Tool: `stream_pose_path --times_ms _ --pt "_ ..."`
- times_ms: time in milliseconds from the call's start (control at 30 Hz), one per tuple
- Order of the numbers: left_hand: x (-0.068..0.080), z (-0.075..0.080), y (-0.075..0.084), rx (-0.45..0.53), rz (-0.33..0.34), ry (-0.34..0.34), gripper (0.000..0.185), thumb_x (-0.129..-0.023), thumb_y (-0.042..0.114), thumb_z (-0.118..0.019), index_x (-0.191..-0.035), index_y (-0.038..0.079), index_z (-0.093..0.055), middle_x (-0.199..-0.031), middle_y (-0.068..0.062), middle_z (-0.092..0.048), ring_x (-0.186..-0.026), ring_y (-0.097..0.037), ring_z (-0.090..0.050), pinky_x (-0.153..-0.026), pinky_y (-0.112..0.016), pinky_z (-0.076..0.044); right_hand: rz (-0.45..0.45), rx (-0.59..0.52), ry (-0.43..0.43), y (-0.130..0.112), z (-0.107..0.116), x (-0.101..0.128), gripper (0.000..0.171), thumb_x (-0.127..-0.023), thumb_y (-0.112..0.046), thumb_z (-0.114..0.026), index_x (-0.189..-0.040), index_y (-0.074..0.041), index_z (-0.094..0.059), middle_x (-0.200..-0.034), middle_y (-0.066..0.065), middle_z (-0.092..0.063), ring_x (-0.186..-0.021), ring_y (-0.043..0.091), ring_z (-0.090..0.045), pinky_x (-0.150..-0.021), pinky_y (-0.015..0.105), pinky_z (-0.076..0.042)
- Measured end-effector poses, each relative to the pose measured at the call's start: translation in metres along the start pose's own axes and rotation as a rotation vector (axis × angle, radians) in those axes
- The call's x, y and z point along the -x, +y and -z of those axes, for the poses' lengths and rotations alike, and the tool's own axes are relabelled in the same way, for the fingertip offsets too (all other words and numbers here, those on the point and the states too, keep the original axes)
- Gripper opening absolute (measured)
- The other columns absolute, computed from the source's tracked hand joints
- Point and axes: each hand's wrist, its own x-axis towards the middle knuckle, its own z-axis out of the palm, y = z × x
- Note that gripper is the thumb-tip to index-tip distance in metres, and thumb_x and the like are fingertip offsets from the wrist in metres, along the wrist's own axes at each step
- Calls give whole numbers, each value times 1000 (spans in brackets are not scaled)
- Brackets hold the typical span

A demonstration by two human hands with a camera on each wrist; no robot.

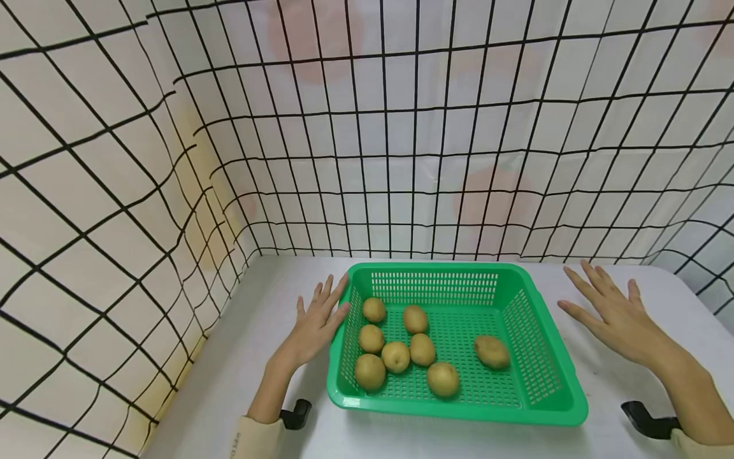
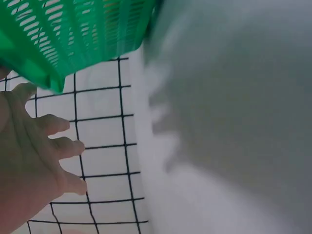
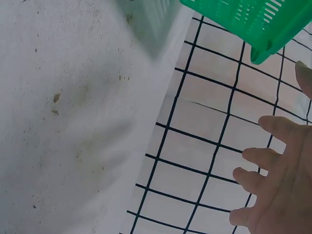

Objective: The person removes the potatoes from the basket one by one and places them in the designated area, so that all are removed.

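Note:
A green plastic basket (image 1: 459, 414) with slotted walls sits on the white table in the head view. Several potatoes (image 1: 443, 379) lie in it, most grouped at the left and one potato (image 1: 491, 352) apart at the right. My left hand (image 1: 314, 327) is at the basket's left rim, fingers spread, thumb and index fingertips right at the edge. To the right of the basket, my right hand (image 1: 622, 322) hovers with straight, spread fingers, apart from the rim and holding nothing. Both wrist views show the basket's outer wall (image 2: 105, 29) near the fingers.
Black grid netting (image 1: 415, 153) stands behind the table and along both sides, with pale sheeting behind it. The white tabletop (image 1: 229, 357) extends left of the basket. Small dark crumbs (image 3: 57, 97) dot the table near the right hand.

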Motion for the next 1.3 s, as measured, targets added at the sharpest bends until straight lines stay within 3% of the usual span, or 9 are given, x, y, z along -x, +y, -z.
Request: stream_pose_path --times_ms 500,600,700,833,933,1133,1200,1300 --pt "-1 -13 3 231 -14 -80 59 -111 45 -36 -166 37 -14 -175 -6 -7 -162 -38 2 -121 -73 12 17 -53 -16 -7 4 3 74 -107 -37 -51 -167 -18 -13 -174 19 3 -161 40 11 -115 66 30" --pt "1 -15 2 315 -19 -103 59 -112 43 -34 -166 36 -12 -175 -6 -7 -162 -38 0 -121 -73 11 33 -89 -28 -10 6 1 72 -107 -34 -51 -167 -17 -15 -174 19 2 -161 42 9 -115 66 30" --pt "4 -18 0 444 -12 -127 59 -113 41 -33 -167 37 -9 -175 -8 -10 -155 -45 -28 -122 -72 -17 57 -147 -48 -16 8 0 70 -108 -31 -51 -167 -18 -16 -173 21 2 -160 45 7 -115 65 31" --pt "6 -25 -3 609 8 -138 57 -113 41 -32 -165 42 -7 -175 -5 -7 -152 -45 -33 -114 -69 -36 77 -230 -83 -27 12 -4 68 -108 -28 -50 -167 -19 -17 -173 22 -1 -160 47 5 -118 62 28" --pt "6 -31 -6 692 13 -127 56 -113 43 -31 -163 46 -8 -175 0 -3 -160 -38 -9 -121 -72 -21 88 -293 -111 -35 14 -7 69 -108 -26 -51 -167 -21 -16 -173 23 -2 -158 51 3 -121 63 24" --pt "7 -38 -6 797 9 -109 54 -112 42 -29 -162 47 -10 -174 1 -4 -161 -36 -4 -121 -75 -14 58 -391 -182 -46 19 -9 70 -109 -26 -49 -167 -34 -11 -175 15 0 -156 57 1 -103 91 -8" --pt "7 -39 -6 828 5 -113 54 -112 41 -28 -162 46 -9 -174 1 -3 -161 -36 -3 -121 -75 -13 65 -414 -197 -49 20 -11 69 -109 -24 -48 -166 -36 -12 -175 13 -1 -157 54 1 -98 92 -14" --pt "6 -41 -6 863 3 -118 54 -112 40 -28 -162 45 -8 -174 0 -3 -161 -36 -2 -122 -74 -12 86 -445 -219 -51 20 -12 68 -110 -21 -47 -166 -36 -12 -175 11 -3 -162 36 4 -98 91 -16"
